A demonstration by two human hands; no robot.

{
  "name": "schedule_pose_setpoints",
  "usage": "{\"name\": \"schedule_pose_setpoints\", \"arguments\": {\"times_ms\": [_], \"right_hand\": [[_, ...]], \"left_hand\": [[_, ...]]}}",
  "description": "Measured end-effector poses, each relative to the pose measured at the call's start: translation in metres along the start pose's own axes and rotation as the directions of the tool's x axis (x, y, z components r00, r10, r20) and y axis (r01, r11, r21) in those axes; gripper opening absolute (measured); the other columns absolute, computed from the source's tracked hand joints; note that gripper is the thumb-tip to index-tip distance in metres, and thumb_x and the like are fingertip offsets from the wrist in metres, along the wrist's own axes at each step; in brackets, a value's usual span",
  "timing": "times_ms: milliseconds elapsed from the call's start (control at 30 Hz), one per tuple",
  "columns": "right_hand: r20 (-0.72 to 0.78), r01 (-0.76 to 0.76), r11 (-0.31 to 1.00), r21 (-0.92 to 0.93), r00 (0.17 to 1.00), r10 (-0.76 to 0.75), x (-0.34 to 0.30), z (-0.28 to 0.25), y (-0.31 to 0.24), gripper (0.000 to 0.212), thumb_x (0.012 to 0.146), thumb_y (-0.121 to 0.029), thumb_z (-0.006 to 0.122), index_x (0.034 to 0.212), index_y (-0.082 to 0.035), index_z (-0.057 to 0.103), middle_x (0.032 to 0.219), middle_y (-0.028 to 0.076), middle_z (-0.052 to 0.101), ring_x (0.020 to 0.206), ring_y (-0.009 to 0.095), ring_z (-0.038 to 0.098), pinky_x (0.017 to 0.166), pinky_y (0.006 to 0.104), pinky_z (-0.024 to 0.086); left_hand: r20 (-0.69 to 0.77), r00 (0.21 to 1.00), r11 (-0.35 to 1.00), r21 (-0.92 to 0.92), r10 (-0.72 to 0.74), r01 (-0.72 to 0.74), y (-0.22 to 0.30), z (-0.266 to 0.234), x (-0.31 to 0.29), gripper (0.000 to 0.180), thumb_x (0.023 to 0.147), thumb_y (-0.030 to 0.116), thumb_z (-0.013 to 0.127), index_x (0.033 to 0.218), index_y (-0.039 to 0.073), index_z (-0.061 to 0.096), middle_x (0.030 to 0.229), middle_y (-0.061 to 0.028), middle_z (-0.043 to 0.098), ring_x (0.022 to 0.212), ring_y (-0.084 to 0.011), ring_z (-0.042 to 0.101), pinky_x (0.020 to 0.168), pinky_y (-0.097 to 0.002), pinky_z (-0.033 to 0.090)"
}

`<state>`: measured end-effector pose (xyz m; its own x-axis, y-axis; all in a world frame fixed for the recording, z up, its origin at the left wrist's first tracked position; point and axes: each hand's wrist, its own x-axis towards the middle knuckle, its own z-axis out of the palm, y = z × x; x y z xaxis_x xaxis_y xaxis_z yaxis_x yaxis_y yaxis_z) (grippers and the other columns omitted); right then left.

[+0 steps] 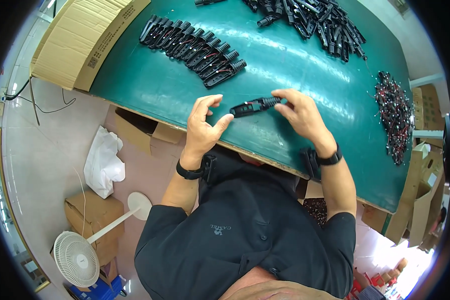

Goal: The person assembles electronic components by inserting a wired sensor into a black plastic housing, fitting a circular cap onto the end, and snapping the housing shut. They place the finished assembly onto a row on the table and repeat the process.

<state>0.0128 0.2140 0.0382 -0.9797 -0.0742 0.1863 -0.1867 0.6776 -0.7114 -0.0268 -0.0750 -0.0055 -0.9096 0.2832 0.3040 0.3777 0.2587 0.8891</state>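
A long black plastic housing (255, 107) with a ribbed right end and cut-outs in its body is in front of me, over the green table. My right hand (301, 114) has its thumb and forefinger around the ribbed end. On the other side, my left hand (204, 122) is open, fingers apart and curved. Its thumb tip is close to the housing's left end; whether they touch I cannot tell. Beyond the hands is a slanting row of similar black housings (192, 47), with short red wires and small white tips showing on them.
A heap of black plastic parts (317, 22) covers the table's far right. Near its right edge is a pile of small wired pieces (394, 117). A cardboard box (85, 37) stands at the far left. On the floor are a white fan (77, 258) and a white bag (104, 161).
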Motion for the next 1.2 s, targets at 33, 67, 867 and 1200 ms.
{"name": "schedule_pose_setpoints", "arguments": {"times_ms": [33,67,867,1200], "right_hand": [[0.024,0.068,0.997,-0.026,0.997,-0.068,0.016,0.007,0.012,0.032,0.092,-0.01,0.077,0.123,-0.004,0.073,0.101,0.013,0.072,0.082,0.028,0.068,0.078,0.0369,0.056],[0.051,0.137,0.989,-0.047,0.99,-0.135,0.03,0.015,0.022,0.032,0.093,-0.012,0.076,0.123,-0.005,0.073,0.103,0.015,0.072,0.085,0.031,0.069,0.079,0.0386,0.056],[-0.097,0.096,0.952,-0.289,0.987,-0.129,0.147,0.072,0.041,0.054,0.089,-0.009,0.073,0.141,-0.007,0.061,0.131,0.019,0.067,0.121,0.039,0.065,0.102,0.0457,0.055],[-0.11,0.11,0.917,-0.383,0.98,-0.163,0.181,0.035,0.071,0.048,0.093,-0.006,0.064,0.141,-0.009,0.061,0.133,0.016,0.067,0.118,0.038,0.067,0.099,0.0456,0.057]], "left_hand": [[-0.059,0.998,0.997,0.082,0.011,-0.006,-0.003,0.0,0.0,0.053,0.081,0.017,0.09,0.128,0.004,0.069,0.122,-0.0108,0.07,0.11,-0.0277,0.067,0.096,-0.0387,0.052],[-0.064,0.998,0.997,0.076,0.014,-0.009,-0.005,-0.001,0.0,0.053,0.081,0.017,0.09,0.128,0.004,0.069,0.122,-0.0108,0.07,0.11,-0.0277,0.067,0.096,-0.0387,0.052],[0.288,0.952,0.969,0.19,0.099,-0.158,-0.008,0.001,0.039,0.071,0.083,0.03,0.085,0.145,0.005,0.061,0.16,-0.022,0.047,0.144,-0.0395,0.049,0.118,-0.05,0.039],[0.158,0.979,0.958,0.232,0.132,-0.167,-0.007,0.018,0.031,0.071,0.078,0.024,0.088,0.142,0.006,0.063,0.159,-0.0219,0.048,0.144,-0.0415,0.047,0.117,-0.0512,0.039]]}}
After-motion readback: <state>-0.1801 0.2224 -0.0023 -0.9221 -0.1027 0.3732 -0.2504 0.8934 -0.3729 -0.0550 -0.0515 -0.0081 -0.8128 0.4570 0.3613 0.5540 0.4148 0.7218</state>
